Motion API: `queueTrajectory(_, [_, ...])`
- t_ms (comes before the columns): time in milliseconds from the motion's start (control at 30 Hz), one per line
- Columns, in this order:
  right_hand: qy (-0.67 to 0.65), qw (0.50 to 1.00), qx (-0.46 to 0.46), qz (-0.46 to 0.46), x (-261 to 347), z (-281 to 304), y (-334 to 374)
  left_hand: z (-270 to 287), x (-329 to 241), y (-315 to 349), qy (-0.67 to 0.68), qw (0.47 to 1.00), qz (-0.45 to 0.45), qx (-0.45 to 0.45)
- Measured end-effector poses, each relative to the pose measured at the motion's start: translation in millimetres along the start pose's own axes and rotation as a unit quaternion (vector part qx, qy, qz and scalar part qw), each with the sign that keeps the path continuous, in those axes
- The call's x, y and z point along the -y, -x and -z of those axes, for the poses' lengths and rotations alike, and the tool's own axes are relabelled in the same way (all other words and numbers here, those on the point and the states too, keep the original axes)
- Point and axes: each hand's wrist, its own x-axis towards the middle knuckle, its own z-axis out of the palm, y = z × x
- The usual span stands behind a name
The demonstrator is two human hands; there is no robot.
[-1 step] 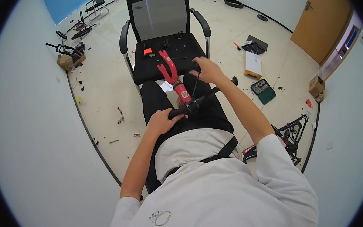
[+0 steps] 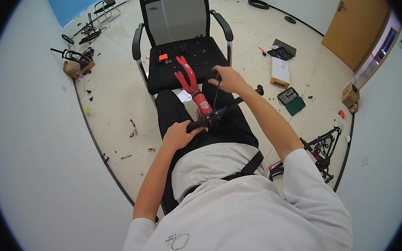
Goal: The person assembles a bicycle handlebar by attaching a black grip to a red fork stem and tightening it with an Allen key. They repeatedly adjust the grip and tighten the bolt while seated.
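Observation:
A red bicycle fork [image 2: 201, 99] with two prongs points away from me across my lap, its prongs over the seat of an office chair. A black handlebar [image 2: 231, 106] runs crosswise at the near end, joined by a black stem [image 2: 213, 119]. My left hand [image 2: 179, 134] is closed round the left end of the handlebar. In my right hand [image 2: 229, 79], fingers pinched, is the upper end of a thin dark hex key [image 2: 216, 95]; its lower end reaches down to the stem, where the exact contact is too small to make out.
The black office chair [image 2: 182, 63] ahead carries small parts, an orange block [image 2: 163, 57] and another L-shaped key [image 2: 199, 63]. On the floor to the right lie a green case [image 2: 295, 105], a white box [image 2: 280, 71] and a bicycle frame [image 2: 323, 151]. A carton [image 2: 79, 66] stands far left.
My right hand has shifted very slightly, and the hex key leans a little differently. My left hand, the handlebar and the fork look unmoved.

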Motion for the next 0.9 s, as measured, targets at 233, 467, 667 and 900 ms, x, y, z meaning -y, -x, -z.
queueTrajectory(233, [-0.018, 0.996, 0.075, 0.051, 37, -38, -24, 0, -1, 1, -0.005, 1.0, -0.017, -0.003])
queueTrajectory(467, [0.053, 0.928, 0.276, 0.245, 142, -52, 27, -27, 33, -8, 0.012, 0.977, -0.184, -0.108])
queueTrajectory(667, [0.004, 0.941, 0.265, 0.209, 98, -6, 70, -3, 9, -3, -0.04, 0.999, -0.014, 0.021])
queueTrajectory(900, [-0.03, 0.948, 0.178, 0.264, 68, 43, 113, 1, 2, -1, -0.009, 1.0, -0.008, 0.021])
